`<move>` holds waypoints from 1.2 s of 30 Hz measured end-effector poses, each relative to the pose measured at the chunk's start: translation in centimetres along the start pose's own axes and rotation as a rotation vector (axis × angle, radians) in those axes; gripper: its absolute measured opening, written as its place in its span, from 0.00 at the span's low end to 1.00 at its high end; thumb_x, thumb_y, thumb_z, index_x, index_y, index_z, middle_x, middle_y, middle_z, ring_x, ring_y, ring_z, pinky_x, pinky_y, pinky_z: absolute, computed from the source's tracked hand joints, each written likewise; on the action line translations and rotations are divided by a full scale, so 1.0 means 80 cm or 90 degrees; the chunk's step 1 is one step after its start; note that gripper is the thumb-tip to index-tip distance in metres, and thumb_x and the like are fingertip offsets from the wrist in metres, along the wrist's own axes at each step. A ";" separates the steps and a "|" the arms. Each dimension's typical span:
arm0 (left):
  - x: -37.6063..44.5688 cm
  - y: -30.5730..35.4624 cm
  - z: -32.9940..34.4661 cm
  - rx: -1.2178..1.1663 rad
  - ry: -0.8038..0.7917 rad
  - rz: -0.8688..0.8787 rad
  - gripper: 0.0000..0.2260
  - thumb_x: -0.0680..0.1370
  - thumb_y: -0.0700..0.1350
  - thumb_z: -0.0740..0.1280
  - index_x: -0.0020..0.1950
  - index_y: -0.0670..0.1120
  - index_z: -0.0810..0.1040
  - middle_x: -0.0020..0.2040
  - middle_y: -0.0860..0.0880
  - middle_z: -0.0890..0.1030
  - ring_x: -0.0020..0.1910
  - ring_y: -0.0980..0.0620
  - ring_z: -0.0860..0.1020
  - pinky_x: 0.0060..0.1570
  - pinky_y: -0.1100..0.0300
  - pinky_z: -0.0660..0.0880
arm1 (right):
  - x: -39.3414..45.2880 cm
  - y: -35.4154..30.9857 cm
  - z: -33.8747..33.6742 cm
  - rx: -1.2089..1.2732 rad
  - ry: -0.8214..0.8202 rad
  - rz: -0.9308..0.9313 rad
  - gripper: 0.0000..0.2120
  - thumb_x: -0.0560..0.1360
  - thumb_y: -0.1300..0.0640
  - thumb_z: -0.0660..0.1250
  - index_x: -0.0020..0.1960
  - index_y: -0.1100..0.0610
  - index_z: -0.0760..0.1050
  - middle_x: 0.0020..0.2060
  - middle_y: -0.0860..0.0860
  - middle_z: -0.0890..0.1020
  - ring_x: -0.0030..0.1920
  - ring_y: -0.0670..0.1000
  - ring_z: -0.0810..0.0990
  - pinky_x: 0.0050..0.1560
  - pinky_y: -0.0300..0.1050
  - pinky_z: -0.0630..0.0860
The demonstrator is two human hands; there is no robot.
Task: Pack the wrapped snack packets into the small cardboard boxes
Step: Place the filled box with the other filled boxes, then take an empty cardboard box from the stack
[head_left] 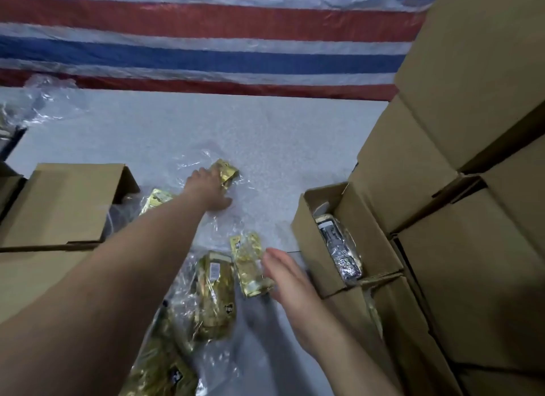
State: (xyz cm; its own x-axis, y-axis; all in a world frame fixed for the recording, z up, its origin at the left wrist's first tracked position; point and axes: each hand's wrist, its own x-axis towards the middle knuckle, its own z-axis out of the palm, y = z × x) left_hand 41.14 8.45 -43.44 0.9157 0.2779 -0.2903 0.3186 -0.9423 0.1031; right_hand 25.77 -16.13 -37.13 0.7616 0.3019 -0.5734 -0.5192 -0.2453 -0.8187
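The left hand point(211, 189) reaches across the tabletop point(280, 148), its grip on a far gold packet point(228, 171). The right hand point(290, 280), fingers straight, touches another packet point(250, 266) beside an open box point(333, 236) holding wrapped packets.

Open white tabletop point(206, 124) ahead, stacked cardboard boxes point(472, 130) walling right, cardboard box point(67, 201) blocking left

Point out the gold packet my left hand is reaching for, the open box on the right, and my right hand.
far gold packet point(228, 173), head view, middle of its foil.
open box point(305, 236), head view, its outer left wall.
right hand point(290, 280), head view, back of the hand.
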 end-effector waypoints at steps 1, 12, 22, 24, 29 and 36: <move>0.019 0.003 0.015 0.000 -0.015 -0.012 0.45 0.72 0.62 0.70 0.78 0.41 0.52 0.67 0.36 0.69 0.67 0.37 0.69 0.65 0.47 0.69 | 0.013 0.003 -0.006 0.015 0.018 0.001 0.22 0.57 0.26 0.64 0.49 0.30 0.76 0.54 0.31 0.78 0.61 0.38 0.75 0.66 0.47 0.70; -0.037 0.023 -0.029 -0.441 -0.052 -0.060 0.08 0.76 0.44 0.65 0.52 0.42 0.76 0.44 0.41 0.78 0.35 0.45 0.76 0.28 0.60 0.71 | -0.006 -0.045 -0.016 0.072 0.037 -0.008 0.06 0.78 0.47 0.67 0.53 0.47 0.78 0.54 0.48 0.82 0.57 0.45 0.80 0.62 0.47 0.76; -0.369 0.086 -0.201 -0.537 0.112 0.205 0.13 0.71 0.56 0.60 0.53 0.53 0.73 0.46 0.54 0.80 0.47 0.54 0.80 0.47 0.55 0.77 | -0.151 -0.162 0.034 0.331 -0.106 -0.135 0.40 0.59 0.39 0.73 0.67 0.55 0.74 0.55 0.50 0.85 0.57 0.47 0.82 0.52 0.42 0.78; -0.415 0.099 -0.204 -0.540 0.137 0.258 0.13 0.70 0.53 0.61 0.52 0.51 0.73 0.47 0.53 0.80 0.49 0.51 0.80 0.49 0.52 0.77 | -0.184 -0.150 0.033 0.398 -0.085 -0.148 0.35 0.60 0.42 0.73 0.63 0.59 0.77 0.55 0.55 0.84 0.59 0.50 0.82 0.56 0.43 0.79; -0.492 0.116 -0.185 -0.465 0.092 0.358 0.13 0.73 0.48 0.64 0.56 0.48 0.73 0.52 0.49 0.78 0.55 0.49 0.76 0.57 0.50 0.74 | -0.243 -0.101 0.011 0.423 -0.055 -0.141 0.27 0.66 0.47 0.71 0.60 0.63 0.80 0.56 0.62 0.82 0.58 0.58 0.81 0.64 0.53 0.75; -0.592 0.068 -0.085 -0.692 0.031 0.245 0.18 0.78 0.59 0.64 0.68 0.67 0.69 0.73 0.63 0.67 0.71 0.68 0.64 0.68 0.73 0.61 | -0.279 -0.053 -0.036 0.323 0.065 -0.210 0.17 0.71 0.51 0.70 0.57 0.57 0.79 0.49 0.56 0.85 0.47 0.56 0.84 0.45 0.49 0.81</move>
State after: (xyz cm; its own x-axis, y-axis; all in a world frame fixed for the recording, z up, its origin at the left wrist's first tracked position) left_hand 1.18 -8.58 -22.64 0.9989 0.0370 -0.0270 0.0373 -0.3137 0.9488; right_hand 12.06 -24.48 -20.78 0.9338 0.1906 -0.3028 -0.3510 0.3226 -0.8791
